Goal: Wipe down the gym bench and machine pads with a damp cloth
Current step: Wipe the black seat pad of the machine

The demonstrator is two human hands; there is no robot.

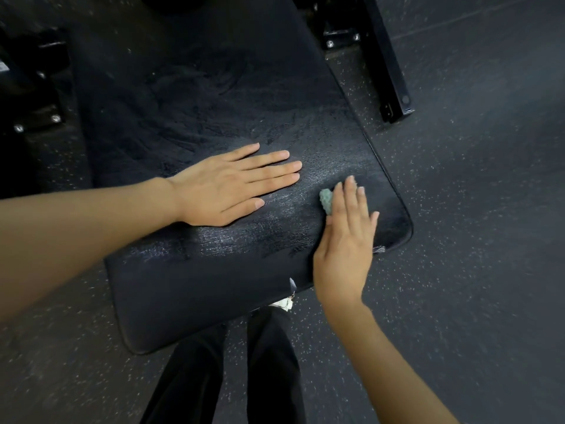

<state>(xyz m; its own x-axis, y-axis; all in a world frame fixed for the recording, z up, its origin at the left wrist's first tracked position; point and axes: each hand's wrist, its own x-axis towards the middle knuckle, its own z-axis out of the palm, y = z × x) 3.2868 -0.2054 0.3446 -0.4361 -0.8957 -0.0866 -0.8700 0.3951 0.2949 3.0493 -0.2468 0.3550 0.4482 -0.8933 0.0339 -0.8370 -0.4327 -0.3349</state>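
Your right grip (345, 240) presses the green cloth (326, 201) with straight fingers onto the bench (201, 289) pad near its right edge, covering most of it. Your left grip (226, 185) lies flat on the pad just beside, holding nothing.

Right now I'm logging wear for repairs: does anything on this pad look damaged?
Yes. The pad has a tear beside the right hand and another further along the near edge; pale material shows through both.
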